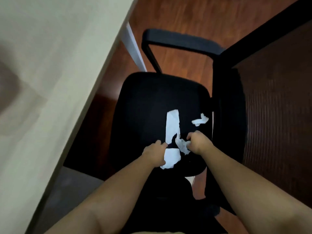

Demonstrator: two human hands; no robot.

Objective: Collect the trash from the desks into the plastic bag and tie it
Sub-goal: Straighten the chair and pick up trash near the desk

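Observation:
Several white paper scraps lie on the black seat of an office chair. A long strip lies at the middle and a crumpled bit to its right. My left hand curls its fingers and thumb round the edge of a flat white paper piece near the seat's front. A dark fold crosses between this piece and the strip. My right hand grips a crumpled white tissue. I cannot make out the plastic bag against the black seat.
A pale desk top runs along the left, its edge close to the chair. The chair's black armrest is at the far side and its backrest frame to the right. A dark cabinet stands on the right on a red-brown wooden floor.

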